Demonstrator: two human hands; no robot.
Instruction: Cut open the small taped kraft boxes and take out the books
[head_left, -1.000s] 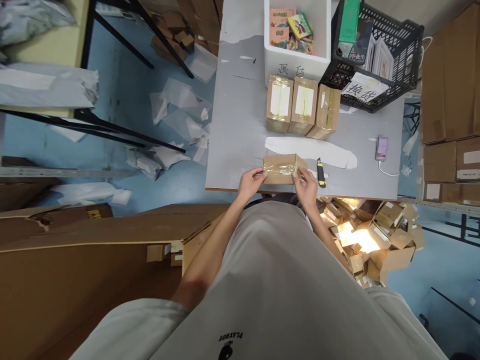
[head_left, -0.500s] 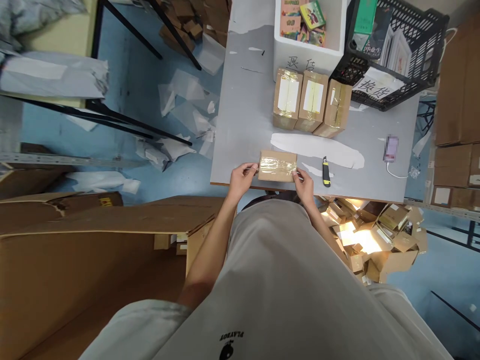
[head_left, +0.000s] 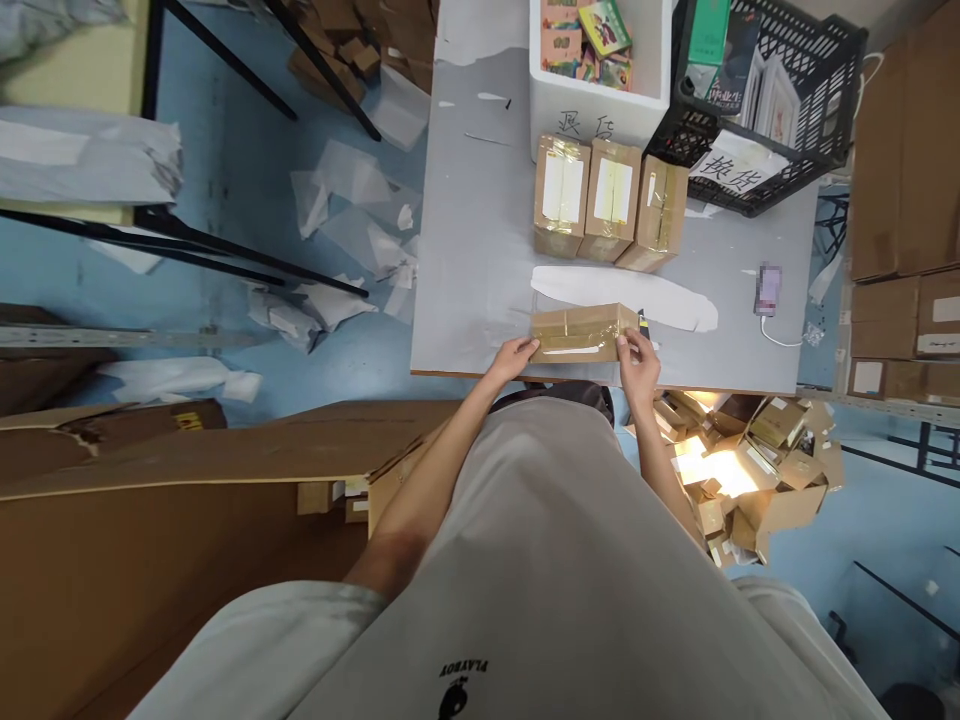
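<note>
A small taped cardboard box [head_left: 579,332] lies lengthwise at the table's near edge, clear tape shining on it and a white strip along its near side. My left hand [head_left: 516,358] pinches its left end between thumb and fingers. At the right end, my right hand [head_left: 639,366] grips the corner. Just behind the right fingers a yellow and black utility knife [head_left: 643,323] shows only in part; the hand and box cover the rest. Beyond the box lies a long white paper sheet [head_left: 622,293].
Three taped cardboard boxes [head_left: 611,200] stand in a row farther back. Behind them are a white bin [head_left: 600,115] and a black crate [head_left: 817,130] of books. A phone [head_left: 768,288] with a cable lies right. Discarded cartons [head_left: 787,480] pile below the table's right side.
The box has been turned, so a different, longer face shows. It and both hands sit farther right, and the right hand now partly covers the knife. The whole view has shifted slightly.
</note>
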